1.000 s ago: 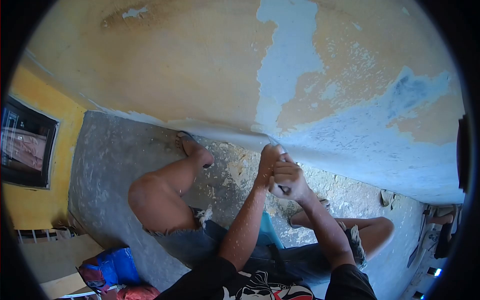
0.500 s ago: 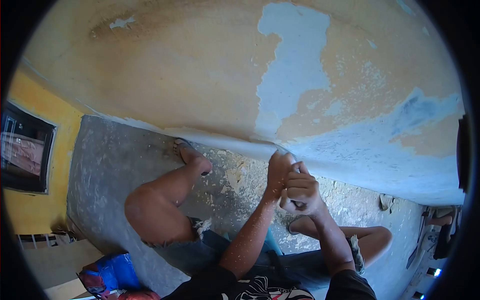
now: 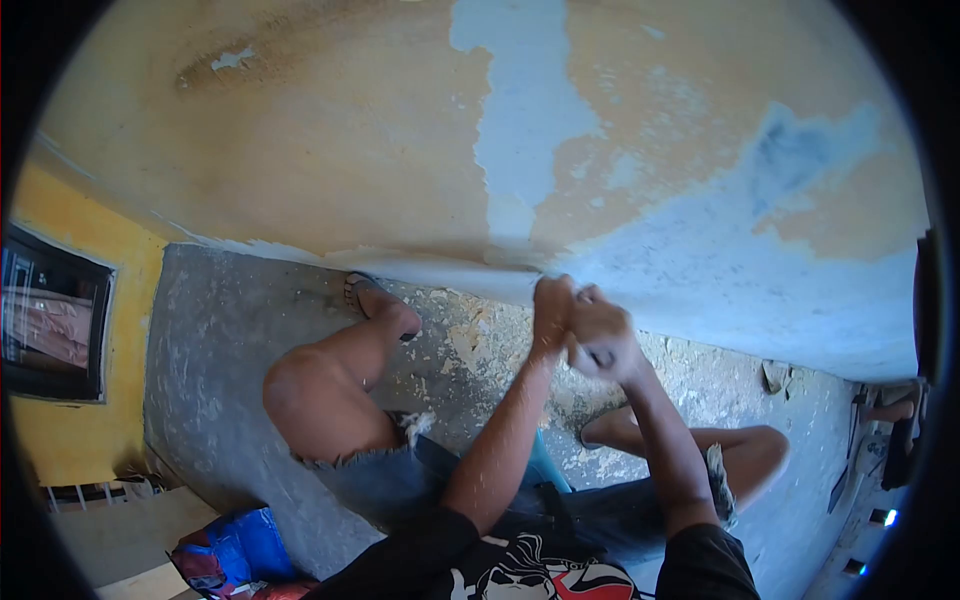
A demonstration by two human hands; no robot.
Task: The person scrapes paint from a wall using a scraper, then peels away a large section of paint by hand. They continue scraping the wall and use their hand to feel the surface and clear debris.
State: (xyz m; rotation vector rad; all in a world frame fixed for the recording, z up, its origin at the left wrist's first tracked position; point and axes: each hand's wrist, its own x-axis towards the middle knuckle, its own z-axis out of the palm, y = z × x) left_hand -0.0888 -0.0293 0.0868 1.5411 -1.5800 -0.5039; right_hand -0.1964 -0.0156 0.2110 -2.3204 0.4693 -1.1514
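Observation:
My left hand (image 3: 553, 312) and my right hand (image 3: 603, 338) are both closed and pressed together at the foot of the wall (image 3: 330, 150). Whatever they grip is mostly hidden by the fingers, and the right hand is slightly blurred. In front of the knuckles, the lower wall shows a whitish-blue bared area (image 3: 680, 250) beside peeling tan paint. Pale flecks cling to my left forearm (image 3: 505, 430). Below the hands, paint flakes (image 3: 470, 340) lie scattered over the grey floor (image 3: 230, 340).
My bent legs are spread on either side, with the left knee (image 3: 290, 385) near the wall. Part of a teal seat (image 3: 545, 465) shows beneath me. A blue bag (image 3: 250, 545) lies at lower left, near a dark-framed window (image 3: 55, 310) in a yellow wall. Another person's limb (image 3: 890, 411) appears at far right.
The view has shifted, so the wall patches appear further left and higher. Both hands remain clasped together at the wall's base, showing slightly higher in view.

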